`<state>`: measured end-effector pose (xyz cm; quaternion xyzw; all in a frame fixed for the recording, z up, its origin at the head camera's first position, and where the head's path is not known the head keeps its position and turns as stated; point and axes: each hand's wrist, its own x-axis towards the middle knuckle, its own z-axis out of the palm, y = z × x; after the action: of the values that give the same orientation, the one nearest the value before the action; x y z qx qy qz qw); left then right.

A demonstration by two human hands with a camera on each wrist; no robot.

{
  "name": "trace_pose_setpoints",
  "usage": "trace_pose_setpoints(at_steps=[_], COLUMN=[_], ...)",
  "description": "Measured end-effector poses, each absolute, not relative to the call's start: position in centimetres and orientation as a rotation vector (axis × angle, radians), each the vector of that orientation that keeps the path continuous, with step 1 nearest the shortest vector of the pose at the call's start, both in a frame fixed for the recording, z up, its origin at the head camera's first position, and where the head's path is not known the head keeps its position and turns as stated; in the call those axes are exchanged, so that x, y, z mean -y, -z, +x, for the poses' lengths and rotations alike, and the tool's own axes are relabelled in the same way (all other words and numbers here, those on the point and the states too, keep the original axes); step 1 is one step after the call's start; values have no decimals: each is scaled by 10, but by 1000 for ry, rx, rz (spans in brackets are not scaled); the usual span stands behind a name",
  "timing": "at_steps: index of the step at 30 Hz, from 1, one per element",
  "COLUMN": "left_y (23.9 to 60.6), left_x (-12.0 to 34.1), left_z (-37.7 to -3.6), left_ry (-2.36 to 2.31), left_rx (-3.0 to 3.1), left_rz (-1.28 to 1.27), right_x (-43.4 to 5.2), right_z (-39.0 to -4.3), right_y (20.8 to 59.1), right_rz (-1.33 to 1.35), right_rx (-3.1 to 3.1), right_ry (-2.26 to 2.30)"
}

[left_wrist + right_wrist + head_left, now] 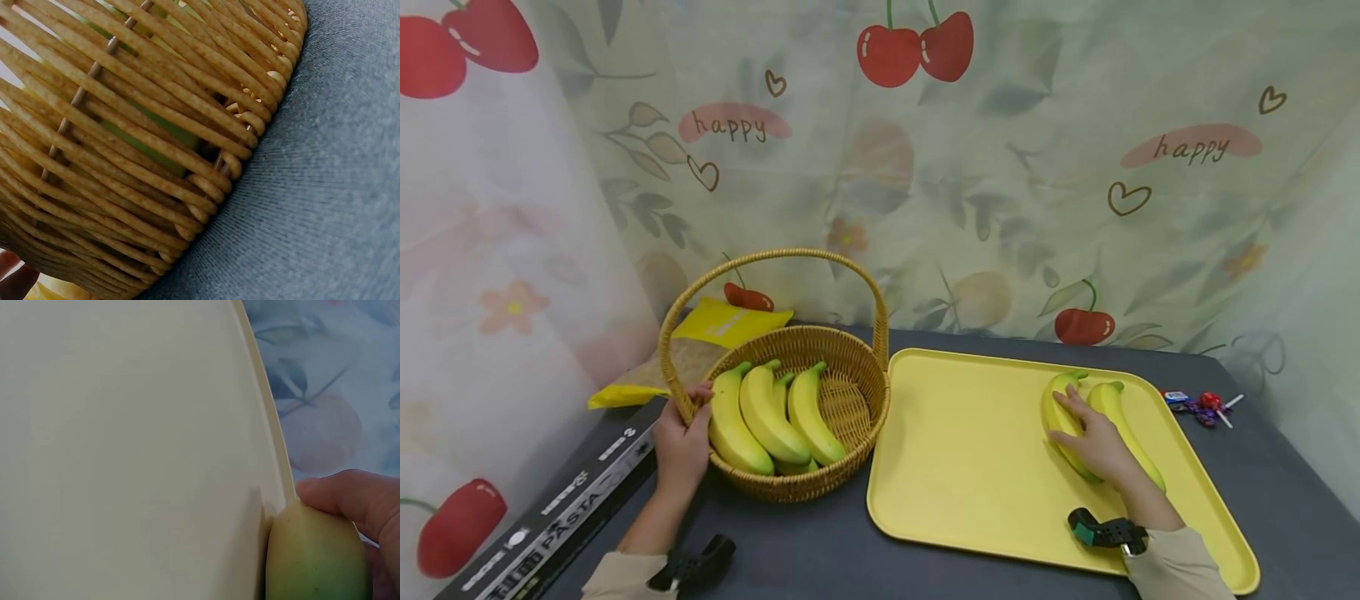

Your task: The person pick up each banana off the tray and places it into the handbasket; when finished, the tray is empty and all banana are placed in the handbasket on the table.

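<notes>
On the left, a wicker basket (pixel 797 489) with a tall arched handle holds several yellow bananas (pixel 767 421). My left hand (pixel 679 442) grips its left rim at the foot of the handle; the left wrist view shows the woven side (pixel 125 125) up close. To the right lies a yellow tray (pixel 962 450) with two bananas near its far right part. My right hand (pixel 1097 446) holds the left banana (pixel 1058 404), thumb on one side and fingers over it. The other banana (pixel 1127 429) lies just right of that hand. In the right wrist view, fingers hold the greenish-yellow banana (pixel 319 556).
A yellow-and-clear bag (pixel 730 323) sits behind the basket. A long black box lettered PASTA (pixel 561 517) runs along the left. Wrapped candies and a red lollipop (pixel 1210 402) lie right of the tray on the dark table (pixel 820 550). A printed curtain (pixel 1000 183) closes the back.
</notes>
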<state>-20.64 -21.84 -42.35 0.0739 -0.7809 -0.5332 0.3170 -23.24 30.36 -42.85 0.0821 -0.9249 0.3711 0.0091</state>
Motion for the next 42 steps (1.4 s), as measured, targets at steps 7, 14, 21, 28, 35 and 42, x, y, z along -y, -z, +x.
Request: trace_pose_setpoints(at_steps=[7, 14, 21, 28, 35, 42], left_y=[425, 425, 425, 425, 426, 424], left_x=[219, 219, 219, 219, 220, 218], left_z=[-207, -208, -206, -207, -208, -207], left_ry=[1406, 1405, 1403, 1381, 1424, 1419], left_rx=[2055, 2049, 2060, 2058, 2050, 2032], left_rz=[200, 191, 190, 201, 190, 176], right_x=[-300, -298, -292, -286, -277, -270], right_z=[-229, -228, -226, -221, -217, -215], right_y=[424, 417, 409, 403, 394, 389], right_rz=[279, 304, 324, 328, 352, 402], right_rx=[2900, 2882, 2868, 2862, 2852, 2834], right_ry=[-1135, -1166, -1149, -1132, -1122, -1134])
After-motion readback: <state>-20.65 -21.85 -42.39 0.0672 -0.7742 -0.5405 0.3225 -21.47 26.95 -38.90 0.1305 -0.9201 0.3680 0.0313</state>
